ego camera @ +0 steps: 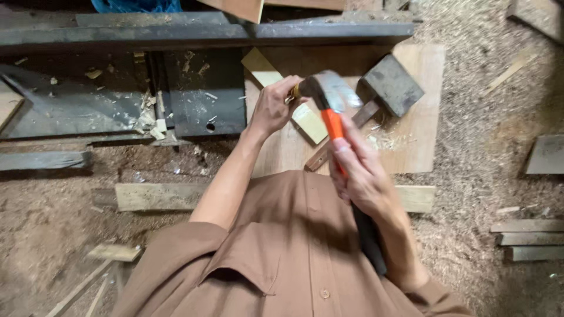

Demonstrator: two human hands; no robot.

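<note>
My right hand [364, 176] grips the orange and black handle of a hammer [330, 97], whose metal head is raised and blurred over a pale wooden strip [276, 79]. My left hand [273, 105] pinches a small object against that strip; what it is I cannot tell. The strip lies slanted on a flat wooden board [417, 135]. A second narrow stick [329, 147] crosses under the strip. A dark block-shaped tool [392, 85] rests on the board to the right of the hammer head.
A dark metal machine bed [117, 100] littered with chips fills the upper left. Sawdust [482, 117] covers the floor. A plank [155, 196] lies under the board, and offcuts [529, 238] are stacked at right, with one slab [546, 154] above them.
</note>
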